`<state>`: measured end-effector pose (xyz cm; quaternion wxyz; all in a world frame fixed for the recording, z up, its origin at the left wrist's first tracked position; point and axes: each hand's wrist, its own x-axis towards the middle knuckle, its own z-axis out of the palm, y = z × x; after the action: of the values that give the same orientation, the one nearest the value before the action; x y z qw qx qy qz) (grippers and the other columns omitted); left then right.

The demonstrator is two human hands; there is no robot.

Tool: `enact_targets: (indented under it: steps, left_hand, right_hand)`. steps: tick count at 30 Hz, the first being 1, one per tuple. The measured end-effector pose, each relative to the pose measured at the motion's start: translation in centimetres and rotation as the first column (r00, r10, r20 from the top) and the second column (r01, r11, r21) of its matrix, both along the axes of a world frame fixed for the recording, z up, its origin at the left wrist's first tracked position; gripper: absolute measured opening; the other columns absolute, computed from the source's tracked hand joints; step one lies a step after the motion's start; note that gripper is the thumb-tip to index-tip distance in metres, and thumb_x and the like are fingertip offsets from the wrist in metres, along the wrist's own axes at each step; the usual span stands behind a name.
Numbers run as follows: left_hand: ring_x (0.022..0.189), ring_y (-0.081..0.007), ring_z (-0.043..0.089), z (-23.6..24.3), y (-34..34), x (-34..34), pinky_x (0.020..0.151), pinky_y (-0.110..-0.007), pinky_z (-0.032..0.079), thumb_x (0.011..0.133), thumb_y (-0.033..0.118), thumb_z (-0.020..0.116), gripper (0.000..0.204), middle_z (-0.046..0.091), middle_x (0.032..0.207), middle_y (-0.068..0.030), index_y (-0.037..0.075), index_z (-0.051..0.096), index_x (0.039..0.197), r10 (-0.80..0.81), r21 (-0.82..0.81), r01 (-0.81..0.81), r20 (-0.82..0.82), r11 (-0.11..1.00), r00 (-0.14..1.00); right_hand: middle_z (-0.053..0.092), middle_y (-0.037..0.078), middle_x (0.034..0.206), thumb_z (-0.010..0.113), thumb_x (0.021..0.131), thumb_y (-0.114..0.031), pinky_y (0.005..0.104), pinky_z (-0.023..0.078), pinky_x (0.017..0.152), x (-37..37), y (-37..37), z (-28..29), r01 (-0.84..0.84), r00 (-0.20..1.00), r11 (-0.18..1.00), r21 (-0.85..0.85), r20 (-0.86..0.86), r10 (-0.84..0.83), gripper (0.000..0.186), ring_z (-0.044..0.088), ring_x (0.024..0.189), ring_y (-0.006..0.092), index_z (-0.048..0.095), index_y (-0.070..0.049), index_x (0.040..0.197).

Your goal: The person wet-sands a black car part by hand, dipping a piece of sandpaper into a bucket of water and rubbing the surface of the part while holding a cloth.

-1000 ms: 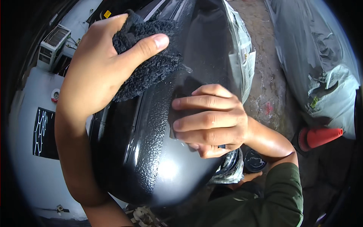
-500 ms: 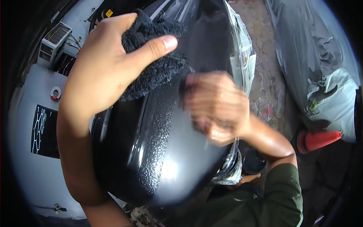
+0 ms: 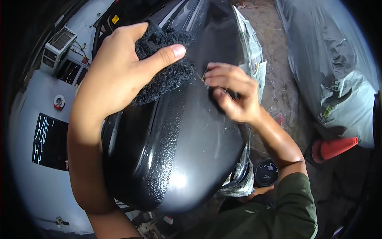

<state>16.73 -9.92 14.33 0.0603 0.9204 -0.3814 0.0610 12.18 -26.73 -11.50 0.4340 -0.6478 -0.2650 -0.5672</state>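
With our left hand (image 3: 113, 73) we grip a black towel (image 3: 161, 85) of fluffy, looped fabric, gathered into soft folds. The thumb is stretched across its upper surface, while the other fingers are mostly hidden behind the cloth. The towel lies on the upper left part of a black car panel (image 3: 205, 149), which is smooth, rounded and widens toward us, with a bright spot of light near its lower end.

Along the left of this panel runs a shiny band (image 3: 164, 167), thickly covered with small bumps that look like water drops; the surface to the right of it is more satin and even.

Our right hand (image 3: 232, 93) is over the right side of the panel, its fingers bent and pressed together, the thumb just below them. Something thin shows near the fingertips, but we cannot tell if they pinch it.

Crumpled newspaper (image 3: 251, 46) edges the panel on the right. Beyond it are the rough, stained floor (image 3: 276, 75), a wrinkled grey plastic sheet (image 3: 308, 51) and a red cone (image 3: 336, 149) lying tilted. Near our dark green sleeve (image 3: 297, 199) stands a round black bucket (image 3: 262, 179).
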Motion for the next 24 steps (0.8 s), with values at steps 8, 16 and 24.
enact_targets:
  steps: [8, 16, 24]
  left_hand:
    - [0.078, -0.0225, 0.073, -0.3, 0.3, 0.9, 0.078, -0.040, 0.058, 0.099, 0.045, 0.087, 0.057, 0.072, 0.082, -0.0187, -0.010, 0.073, 0.106, -0.127, -0.074, 0.131, 0.058, 0.989, 0.990]
    - [0.074, -0.0333, 0.074, -1.0, 0.5, 1.4, 0.074, -0.046, 0.057, 0.094, 0.051, 0.090, 0.067, 0.070, 0.080, -0.0288, -0.013, 0.071, 0.101, -0.157, -0.160, 0.161, 0.034, 0.974, 0.987]
    - [0.086, -0.0430, 0.079, -0.6, 0.4, 1.4, 0.083, -0.048, 0.060, 0.096, 0.053, 0.089, 0.068, 0.075, 0.088, -0.0299, -0.013, 0.071, 0.103, -0.214, -0.131, 0.219, 0.056, 0.967, 0.975]
  right_hand:
    - [0.084, 0.009, 0.115, 0.072, 0.086, -0.010, 0.0528, 0.057, 0.111, -0.8, 0.7, 0.2, 0.008, 0.999, 1.000, -0.006, -0.034, -0.009, 0.026, 0.078, 0.125, 0.0360, 0.083, -0.009, 0.109]
    - [0.083, 0.008, 0.126, 0.077, 0.097, -0.015, 0.0570, 0.057, 0.109, -4.0, 2.8, 0.3, 0.005, 0.996, 1.000, -0.024, -0.090, -0.007, 0.019, 0.077, 0.131, 0.0357, 0.085, -0.010, 0.113]
    - [0.083, 0.014, 0.124, 0.071, 0.101, -0.018, 0.0528, 0.060, 0.102, -4.3, 3.1, 0.7, 0.061, 0.996, 0.998, -0.030, -0.058, -0.063, 0.019, 0.080, 0.121, 0.0355, 0.085, -0.009, 0.109]
